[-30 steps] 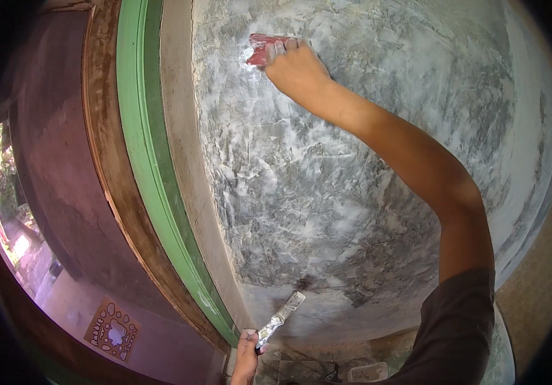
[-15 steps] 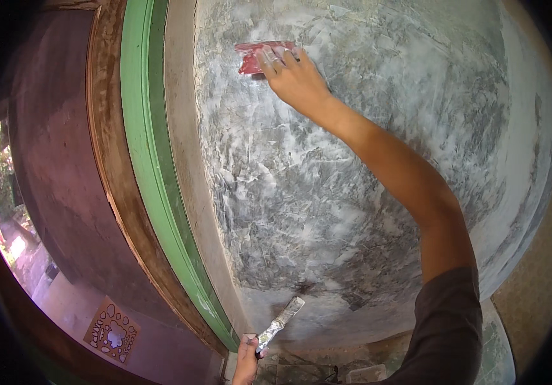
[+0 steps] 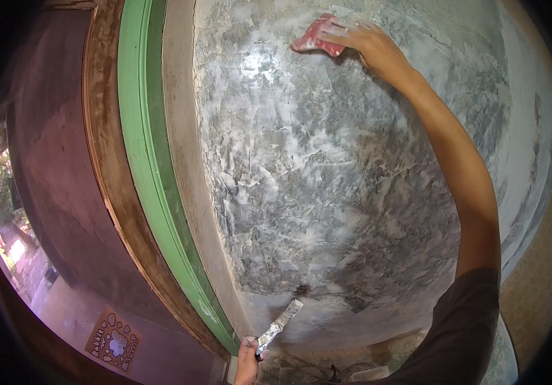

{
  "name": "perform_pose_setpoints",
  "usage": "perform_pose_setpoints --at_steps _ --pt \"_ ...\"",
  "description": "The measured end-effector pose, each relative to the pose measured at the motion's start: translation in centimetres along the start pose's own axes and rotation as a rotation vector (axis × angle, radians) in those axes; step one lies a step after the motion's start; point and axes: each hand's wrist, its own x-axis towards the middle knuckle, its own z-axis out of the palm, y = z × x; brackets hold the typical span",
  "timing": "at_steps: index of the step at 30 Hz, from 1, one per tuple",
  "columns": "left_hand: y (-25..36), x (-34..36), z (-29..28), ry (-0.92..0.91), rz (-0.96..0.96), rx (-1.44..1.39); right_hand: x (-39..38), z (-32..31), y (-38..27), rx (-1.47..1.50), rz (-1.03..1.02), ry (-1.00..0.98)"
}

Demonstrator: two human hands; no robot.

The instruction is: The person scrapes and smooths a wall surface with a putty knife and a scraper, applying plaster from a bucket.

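Observation:
High on the grey, white-smeared wall, my right hand is closed on a red putty spreader. White paste streaks the spreader and my fingers, and its flat body lies against or very near the wall. Down at the lower middle, my left hand grips a putty knife by its dark handle. The knife's blade points up and to the right, coated with whitish filler, in front of the wall's lower part. Fingers of the left hand are wrapped round the handle.
Left of the wall runs a green door frame with brown wooden trim. A small decorated brown sign hangs at the lower left. At the bottom, a pale container sits by the wall's foot.
My right hand has slid the red spreader to the right and a little upward across the wall, tilting it. My left hand and the putty knife have barely moved.

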Motion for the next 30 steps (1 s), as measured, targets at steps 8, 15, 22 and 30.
perform_pose_setpoints --at_steps 8,15,22,30 --pt "0.1 1.0 1.5 -0.048 -0.079 -0.016 1.6 5.0 -1.9 -0.178 0.130 0.252" --pt "-1.0 0.7 1.1 -0.008 -0.001 0.059 -2.0 1.7 -7.1 -0.081 0.302 -0.050" --pt "-0.8 1.2 1.1 -0.050 0.031 0.120 0.9 0.4 -3.5 -0.176 0.271 0.442" --pt "-0.6 0.8 1.4 -0.030 -0.039 -0.038 1.0 2.1 -8.7 -0.068 0.190 -0.154"
